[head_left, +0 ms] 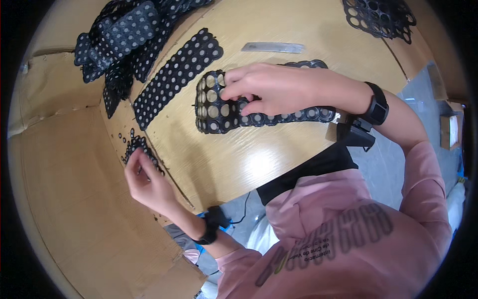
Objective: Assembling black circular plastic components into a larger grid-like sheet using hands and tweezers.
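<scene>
My left hand (149, 182) hovers at the table's left edge, over a small heap of black rings with pale centres (137, 143). Its thumb and fingers are bent together in a pinch; what is between them, if anything, is too small to tell. On the table lies a black perforated strip (213, 110) with rows of round holes, its left end raised and curled. My right hand (271, 89) reaches across this strip from the right. Its fingers and thumb grip the strip near the curled end, and the hand and forearm hide the middle part.
Another black strip with pale dots (178, 77) lies slantwise on the left. Behind it are piled more dotted strips (132, 35). A flat grey metal bar (273, 47) lies farther back, and a black holed sheet (381, 17) sits far right. Cardboard (64, 184) borders the table's left side.
</scene>
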`<state>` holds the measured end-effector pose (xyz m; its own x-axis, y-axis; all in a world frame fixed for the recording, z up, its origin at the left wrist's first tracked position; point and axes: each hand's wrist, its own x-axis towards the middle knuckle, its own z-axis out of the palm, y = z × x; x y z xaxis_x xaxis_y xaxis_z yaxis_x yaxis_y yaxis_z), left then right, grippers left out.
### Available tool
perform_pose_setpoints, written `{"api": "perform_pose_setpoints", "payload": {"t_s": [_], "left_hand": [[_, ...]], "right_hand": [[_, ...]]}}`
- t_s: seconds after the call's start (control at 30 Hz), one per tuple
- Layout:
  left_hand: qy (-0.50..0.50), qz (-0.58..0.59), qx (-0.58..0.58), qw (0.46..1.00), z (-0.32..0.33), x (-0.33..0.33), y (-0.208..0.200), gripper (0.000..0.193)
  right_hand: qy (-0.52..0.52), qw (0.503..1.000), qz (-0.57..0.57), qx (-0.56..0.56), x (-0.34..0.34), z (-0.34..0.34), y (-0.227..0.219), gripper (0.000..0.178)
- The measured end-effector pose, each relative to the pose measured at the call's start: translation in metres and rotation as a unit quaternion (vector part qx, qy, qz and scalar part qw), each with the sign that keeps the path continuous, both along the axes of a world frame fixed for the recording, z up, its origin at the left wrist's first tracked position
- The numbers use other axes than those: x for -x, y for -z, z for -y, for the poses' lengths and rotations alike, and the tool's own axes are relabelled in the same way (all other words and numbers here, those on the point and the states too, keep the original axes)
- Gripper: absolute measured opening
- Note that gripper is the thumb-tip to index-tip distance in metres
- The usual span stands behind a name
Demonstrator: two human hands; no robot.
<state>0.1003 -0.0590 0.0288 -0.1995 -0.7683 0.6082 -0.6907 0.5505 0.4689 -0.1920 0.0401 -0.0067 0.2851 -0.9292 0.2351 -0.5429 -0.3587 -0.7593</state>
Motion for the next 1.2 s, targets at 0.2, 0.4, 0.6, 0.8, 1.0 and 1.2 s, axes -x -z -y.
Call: {"api": "perform_pose_setpoints", "payload": {"t_s": [0.2,0.4,0.6,0.8,1.0,1.2], "left_hand": [[0.225,0.081,-0.161,0.957,-0.079,0.108,-0.002,0.020],[0.206,0.113,-0.186,0.954,-0.076,0.106,0.011,0.026],[0.171,0.008,-0.277,0.946,-0.067,0.112,0.018,0.028],[0.215,-0.231,-0.414,0.854,-0.050,0.098,0.024,0.019],[0.215,-0.260,-0.426,0.840,-0.059,0.098,0.020,0.019],[0.218,-0.217,-0.393,0.867,-0.065,0.100,0.029,0.024]], "right_hand": [[0.022,0.999,0.010,0.035,-0.001,0.000,0.007,0.037],[0.017,0.999,0.036,0.017,-0.001,0.000,0.004,0.034],[0.017,0.997,0.075,-0.026,0.000,0.000,-0.007,0.037],[0.120,0.980,0.145,0.057,0.004,-0.002,-0.014,0.027],[0.000,0.987,0.116,-0.116,0.007,-0.001,-0.011,0.022],[-0.013,0.972,0.198,-0.127,0.006,0.000,-0.007,0.020]]}}
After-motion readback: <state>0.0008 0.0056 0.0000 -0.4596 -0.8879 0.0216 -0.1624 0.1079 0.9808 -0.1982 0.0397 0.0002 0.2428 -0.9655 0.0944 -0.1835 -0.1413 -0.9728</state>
